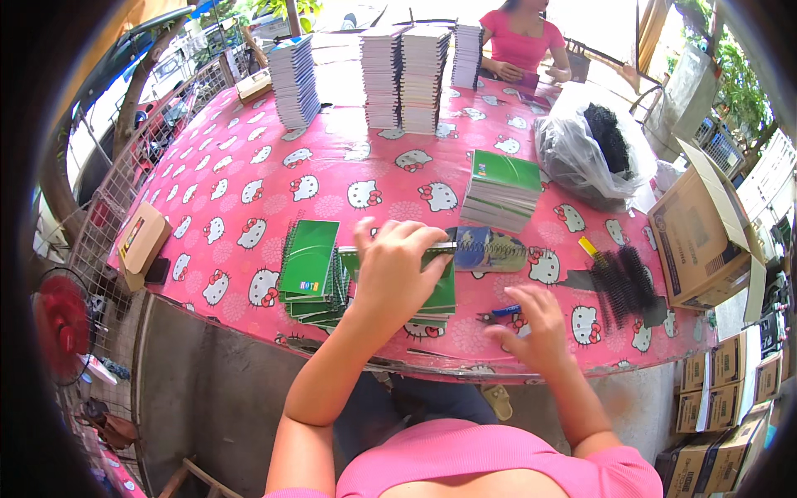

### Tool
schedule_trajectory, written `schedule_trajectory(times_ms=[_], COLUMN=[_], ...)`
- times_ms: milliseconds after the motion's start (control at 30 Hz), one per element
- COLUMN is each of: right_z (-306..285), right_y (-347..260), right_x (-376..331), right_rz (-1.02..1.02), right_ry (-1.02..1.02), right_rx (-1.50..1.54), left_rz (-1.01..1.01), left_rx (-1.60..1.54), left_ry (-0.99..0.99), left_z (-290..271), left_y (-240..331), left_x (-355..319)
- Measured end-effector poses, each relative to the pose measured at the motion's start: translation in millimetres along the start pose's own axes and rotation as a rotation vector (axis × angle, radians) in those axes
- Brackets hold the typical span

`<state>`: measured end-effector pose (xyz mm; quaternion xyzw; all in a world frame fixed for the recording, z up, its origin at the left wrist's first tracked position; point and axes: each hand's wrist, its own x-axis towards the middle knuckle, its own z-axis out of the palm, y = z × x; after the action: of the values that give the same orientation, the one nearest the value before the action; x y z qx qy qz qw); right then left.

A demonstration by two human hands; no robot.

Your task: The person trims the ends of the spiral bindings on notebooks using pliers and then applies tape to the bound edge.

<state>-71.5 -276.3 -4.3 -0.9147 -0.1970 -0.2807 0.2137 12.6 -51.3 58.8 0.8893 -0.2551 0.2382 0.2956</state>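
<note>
My left hand (397, 264) is closed over a thin notebook (442, 247), which it grips on edge above a stack of green notebooks (436, 307). Close by on the left lies another pile of green spiral notebooks (311, 259), black coils along their sides. My right hand (535, 328) is curled around small pliers (504, 312) with blue handles, their tip pointing left. Its palm hides part of the handles. Beyond my left hand, a notebook with a blue patterned cover (490, 249) and a coil lies flat.
A green-topped stack (502, 191) stands farther back, with tall notebook stacks (382, 79) behind. Black coils (623, 286), a plastic bag (594, 149) and an open carton (706, 236) are at right. A cardboard tray (143, 245) lies left. Another person (525, 41) sits across the table.
</note>
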Motion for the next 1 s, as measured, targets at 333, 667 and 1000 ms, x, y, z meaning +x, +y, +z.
schedule_trajectory(times_ms=[333, 667, 1000], right_z=[2.4, -40.5, 53.9], right_y=[-0.3, 16.7, 96.0], right_x=[99.7, 115.6, 56.8], right_rz=[0.001, 0.151, 0.128], right_ry=[-0.134, -0.554, -0.45], right_rx=[0.402, 0.53, -0.279], left_rz=[-0.144, -0.004, 0.023], left_rx=[0.014, -0.08, -0.14], left_ry=[0.042, -0.05, 0.02], left_z=[-5.4, -6.6, -9.4], left_y=[-10.7, -5.5, -7.1], left_x=[-15.4, -9.4, -12.3])
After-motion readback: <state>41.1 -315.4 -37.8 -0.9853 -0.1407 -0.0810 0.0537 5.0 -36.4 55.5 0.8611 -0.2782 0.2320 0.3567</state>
